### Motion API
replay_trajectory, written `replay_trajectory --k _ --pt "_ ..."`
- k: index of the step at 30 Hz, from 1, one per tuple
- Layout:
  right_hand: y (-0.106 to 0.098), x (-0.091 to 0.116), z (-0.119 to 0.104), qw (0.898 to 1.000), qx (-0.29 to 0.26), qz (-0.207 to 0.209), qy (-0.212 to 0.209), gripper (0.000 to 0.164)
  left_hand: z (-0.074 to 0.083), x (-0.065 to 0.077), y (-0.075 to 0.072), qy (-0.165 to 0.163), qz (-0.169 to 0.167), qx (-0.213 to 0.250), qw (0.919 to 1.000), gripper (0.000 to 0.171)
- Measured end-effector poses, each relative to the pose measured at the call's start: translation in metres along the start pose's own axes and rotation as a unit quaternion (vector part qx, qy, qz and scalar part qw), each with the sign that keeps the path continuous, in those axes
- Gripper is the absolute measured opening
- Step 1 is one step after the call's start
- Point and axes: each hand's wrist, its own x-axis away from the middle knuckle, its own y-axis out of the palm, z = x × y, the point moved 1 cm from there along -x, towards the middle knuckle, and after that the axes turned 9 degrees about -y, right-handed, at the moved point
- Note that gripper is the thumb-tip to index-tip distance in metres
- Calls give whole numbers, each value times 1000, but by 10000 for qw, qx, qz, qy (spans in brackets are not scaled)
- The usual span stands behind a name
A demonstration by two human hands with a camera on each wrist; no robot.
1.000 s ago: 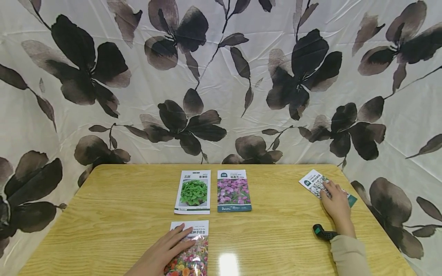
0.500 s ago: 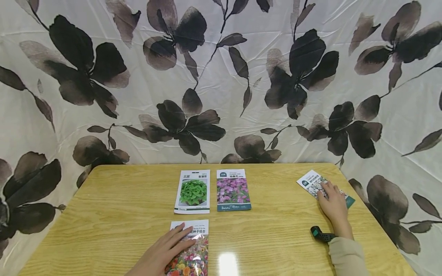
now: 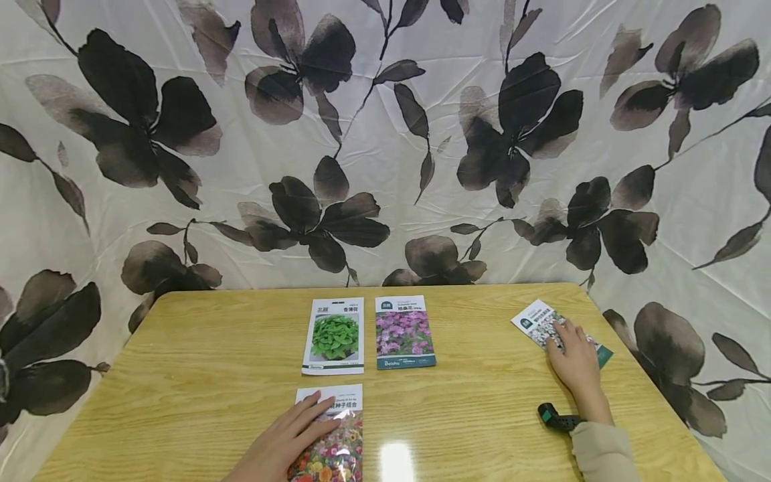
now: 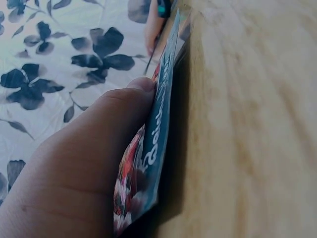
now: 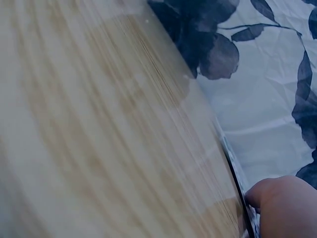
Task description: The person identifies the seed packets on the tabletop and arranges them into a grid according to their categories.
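In the head view, my left hand rests with extended fingers on a flower seed packet printed with many-coloured blooms, at the table's near side. The left wrist view shows the thumb against the packet's printed face, its teal edge slightly raised off the wood. Far to the right, my right hand lies over a slanted seed packet with white flowers and a green end. Fingers cover its middle. At the lower right of the right wrist view, the thumb touches that packet, seen nearly edge-on.
Upright at the back of the wooden table lie a seed packet with green leaves and one with purple flowers, side by side with a narrow gap. A floral cloth hangs behind. A black wrist device is on the right arm.
The head view has shifted slightly, so the scene sits a little further left. Both hands stay on their packets, and no packet visibly moves on the table.
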Motion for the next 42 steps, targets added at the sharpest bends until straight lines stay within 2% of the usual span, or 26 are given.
replay_trajectory --k 12,17,20,27,36,42 --pt "5 4 -3 9998 85 201 -47 51 0 -1 -1 177 54 -13 9998 87" --pt "6 5 -5 9999 93 87 50 52 1 0 -1 -70 -61 36 10000 86" --pt "4 6 -9 9999 104 -39 64 52 1 0 -1 -148 -110 70 9998 86" --pt "-4 6 -20 9981 240 -554 119 56 1 0 -2 -102 -78 60 9999 86" --pt "-11 3 -27 9933 432 -1043 250 61 2 -1 -4 -274 -184 116 9994 86" --pt "-15 5 -34 9866 723 -1410 376 63 1 -1 -3 -92 -117 50 9999 86"
